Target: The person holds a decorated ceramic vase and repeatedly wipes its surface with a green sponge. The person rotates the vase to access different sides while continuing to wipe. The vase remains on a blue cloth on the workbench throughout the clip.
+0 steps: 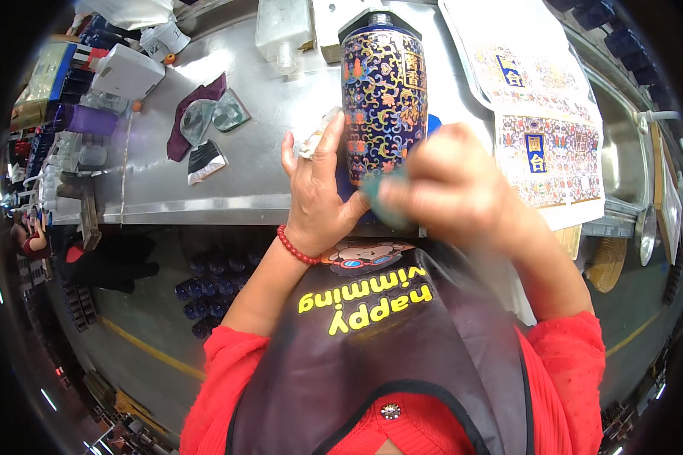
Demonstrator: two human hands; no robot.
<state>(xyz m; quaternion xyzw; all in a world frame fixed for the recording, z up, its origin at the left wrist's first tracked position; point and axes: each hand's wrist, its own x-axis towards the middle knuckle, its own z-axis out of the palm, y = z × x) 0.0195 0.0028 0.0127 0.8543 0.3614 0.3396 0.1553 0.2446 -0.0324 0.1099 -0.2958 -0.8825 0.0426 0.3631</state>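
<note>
Tall dark-blue bottle with an ornate floral label, upright at the near edge of the steel workbench, close in front of the body. Left hand cupped against the bottle's left side, fingers spread up the wall, a crumpled bit of clear film caught under the fingertips; likely a steadying grip so the bottle does not turn or tip. Right hand blurred, curled at the bottle's lower right around a small teal pad pressed to the label; grip tightness impossible to tell. Printed label sheets just to the right, within easy reach. Further left on the bench: a purple rag, scrapers, a purple cup.
</note>
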